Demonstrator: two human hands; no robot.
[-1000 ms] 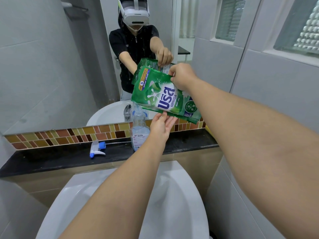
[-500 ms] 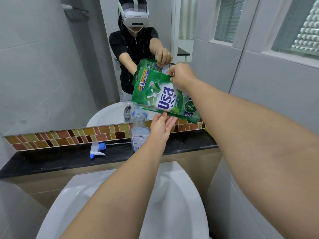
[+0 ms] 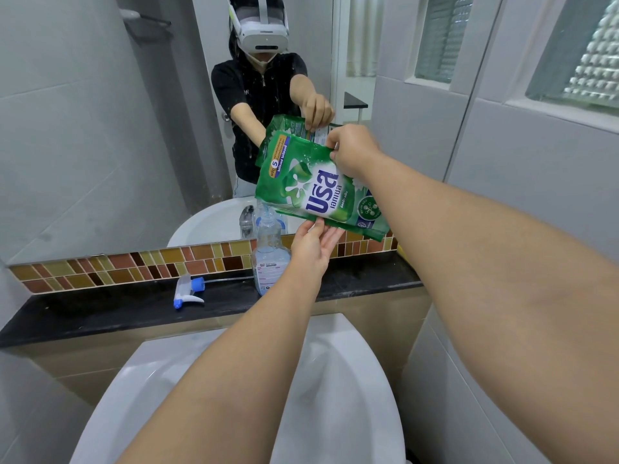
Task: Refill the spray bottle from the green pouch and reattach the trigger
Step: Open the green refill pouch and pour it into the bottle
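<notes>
Glossy green pouch (image 3: 318, 192) tilts over clear ribbed spray bottle (image 3: 269, 252).

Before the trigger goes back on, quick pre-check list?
1. Pouch corner over the bottle mouth: ok, liquid runs into the neck.
2. Right hand gripping the pouch's top edge: ok.
3. Left hand supporting the pouch from below: ok, fingertips under its lower edge.
4. Bottle upright on the ledge: ok, but no hand steadies it.
5. Fill level enough: cannot tell.
6. Trigger within reach: ok, lying on the ledge left of the bottle, off the bottle.
</notes>
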